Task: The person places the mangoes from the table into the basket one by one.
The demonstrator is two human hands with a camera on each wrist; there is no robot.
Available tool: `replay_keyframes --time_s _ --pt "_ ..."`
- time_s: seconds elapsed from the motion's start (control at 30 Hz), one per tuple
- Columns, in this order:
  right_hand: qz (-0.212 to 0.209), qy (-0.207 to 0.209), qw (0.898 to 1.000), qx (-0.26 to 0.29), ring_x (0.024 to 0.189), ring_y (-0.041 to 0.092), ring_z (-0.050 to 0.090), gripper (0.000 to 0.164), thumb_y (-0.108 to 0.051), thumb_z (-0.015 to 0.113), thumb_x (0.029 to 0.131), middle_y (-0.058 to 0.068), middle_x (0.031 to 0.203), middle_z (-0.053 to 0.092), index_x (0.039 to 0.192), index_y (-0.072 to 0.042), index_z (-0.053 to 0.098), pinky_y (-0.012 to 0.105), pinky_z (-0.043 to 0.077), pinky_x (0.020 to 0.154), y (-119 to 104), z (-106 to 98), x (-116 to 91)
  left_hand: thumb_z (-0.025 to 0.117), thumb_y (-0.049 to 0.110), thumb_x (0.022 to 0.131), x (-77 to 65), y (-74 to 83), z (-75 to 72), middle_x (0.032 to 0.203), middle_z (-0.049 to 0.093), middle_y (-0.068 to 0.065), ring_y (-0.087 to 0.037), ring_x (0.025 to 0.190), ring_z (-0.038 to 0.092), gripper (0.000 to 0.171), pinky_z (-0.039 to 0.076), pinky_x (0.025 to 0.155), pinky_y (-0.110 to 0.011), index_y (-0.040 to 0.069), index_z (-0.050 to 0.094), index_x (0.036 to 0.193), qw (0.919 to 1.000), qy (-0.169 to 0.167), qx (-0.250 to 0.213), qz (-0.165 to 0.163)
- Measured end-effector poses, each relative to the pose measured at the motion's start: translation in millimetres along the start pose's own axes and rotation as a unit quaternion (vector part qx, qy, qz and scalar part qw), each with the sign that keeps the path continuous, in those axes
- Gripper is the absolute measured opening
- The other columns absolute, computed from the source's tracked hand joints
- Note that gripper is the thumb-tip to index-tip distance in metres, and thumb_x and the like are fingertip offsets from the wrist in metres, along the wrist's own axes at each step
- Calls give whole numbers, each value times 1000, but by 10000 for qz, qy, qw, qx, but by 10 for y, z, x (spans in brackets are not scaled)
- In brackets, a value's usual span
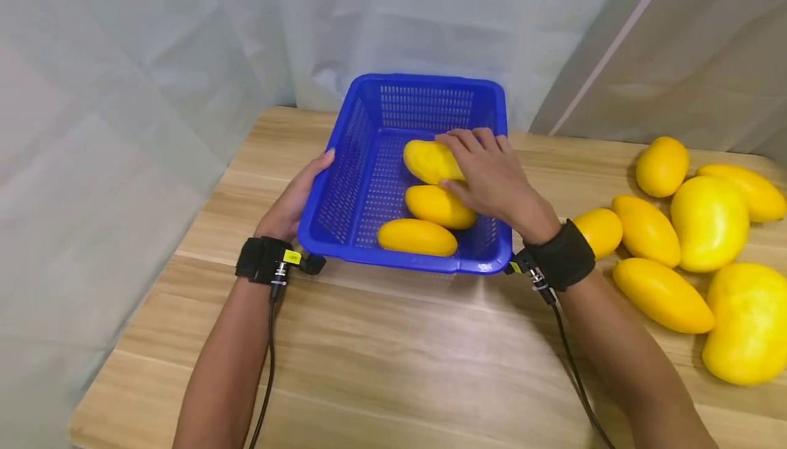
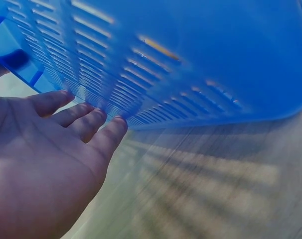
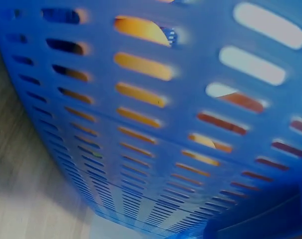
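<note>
A blue plastic basket (image 1: pixel 369 255) with slotted walls stands over the wooden table in the head view, holding three yellow mangoes. My left hand (image 1: pixel 295 196) grips its left side, thumb at the rim; in the left wrist view the fingertips (image 2: pixel 120 122) touch the slotted outer wall. Inside the basket, my right hand (image 1: pixel 492 175) holds the rear mango (image 1: pixel 423 160), fingers over its far side and thumb on the near side. Nearer me lie a middle mango (image 1: pixel 439 206) and a front mango (image 1: pixel 417 238). The slotted wall (image 3: pixel 186 124) hides most of my right hand in the right wrist view.
Several more mangoes lie loose on the table's right side, among them a large one (image 1: pixel 710 223) and another large one (image 1: pixel 750 326). My right forearm passes close beside them. Pale sheeting (image 1: pixel 141 93) hangs behind the wooden table (image 1: pixel 381 367). A cable runs from each wrist strap.
</note>
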State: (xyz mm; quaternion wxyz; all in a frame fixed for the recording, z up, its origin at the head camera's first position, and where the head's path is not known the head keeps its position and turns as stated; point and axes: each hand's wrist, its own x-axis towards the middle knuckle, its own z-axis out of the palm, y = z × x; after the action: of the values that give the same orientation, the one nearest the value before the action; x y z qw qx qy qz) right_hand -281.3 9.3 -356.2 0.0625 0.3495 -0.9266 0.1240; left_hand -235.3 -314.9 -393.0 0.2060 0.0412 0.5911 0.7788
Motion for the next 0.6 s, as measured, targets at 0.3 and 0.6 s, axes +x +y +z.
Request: replay_keyframes --time_s 0.3,0.6 --pt "102 -602 9972 -433 142 40 33 61 -28 59 102 13 162 33 157 -16 37 55 26 112 -71 28 41 40 53 106 -27 -62 -110 144 40 -24 -32 116 55 63 54 87 -43 24 27 159 9999 116 -18 -48" --pt "285 -952 9938 -489 148 35 31 61 -26 55 104 7 166 25 160 -19 31 53 22 116 -107 39 69 42 55 105 -61 -42 -119 147 37 -25 -33 118 54 62 54 89 -46 28 28 159 9997 216 73 -116"
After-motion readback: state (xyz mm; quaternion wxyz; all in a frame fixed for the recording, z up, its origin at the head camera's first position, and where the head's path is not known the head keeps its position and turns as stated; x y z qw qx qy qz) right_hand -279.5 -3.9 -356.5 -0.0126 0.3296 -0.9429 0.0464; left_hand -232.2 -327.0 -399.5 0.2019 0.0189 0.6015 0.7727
